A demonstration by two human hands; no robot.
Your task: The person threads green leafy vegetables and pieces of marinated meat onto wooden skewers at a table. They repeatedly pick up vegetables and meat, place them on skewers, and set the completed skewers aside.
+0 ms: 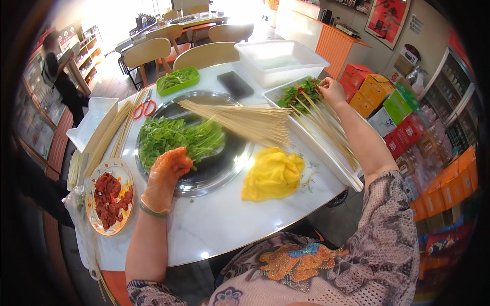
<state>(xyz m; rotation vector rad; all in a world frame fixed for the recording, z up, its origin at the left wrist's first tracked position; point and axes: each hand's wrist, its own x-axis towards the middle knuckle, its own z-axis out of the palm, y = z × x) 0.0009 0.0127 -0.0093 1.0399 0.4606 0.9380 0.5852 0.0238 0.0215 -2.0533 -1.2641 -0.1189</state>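
Observation:
My left hand (168,172), in a clear glove stained orange, is raised with curled fingers beside the leafy green herbs (180,137) on a round steel tray (218,183); whether it holds anything is unclear. My right hand (330,90) is at the far end of a white rectangular tray (354,178), its fingertips against the skewered greens with red bits (300,93). Thin wooden skewers run from these greens along the tray. A fanned bundle of bare wooden skewers (245,120) lies across the steel tray's edge. Left of my left hand, an oval plate (91,191) holds red marinated meat (111,199).
A yellow cloth (272,174), red-handled scissors (144,109), a green tray (178,91) of cut greens, a black phone (235,84) and a white plastic tub (283,72) share the table (214,225). More skewers (111,134) lie left. A person (63,72) stands far left; boxes (405,132) are stacked right.

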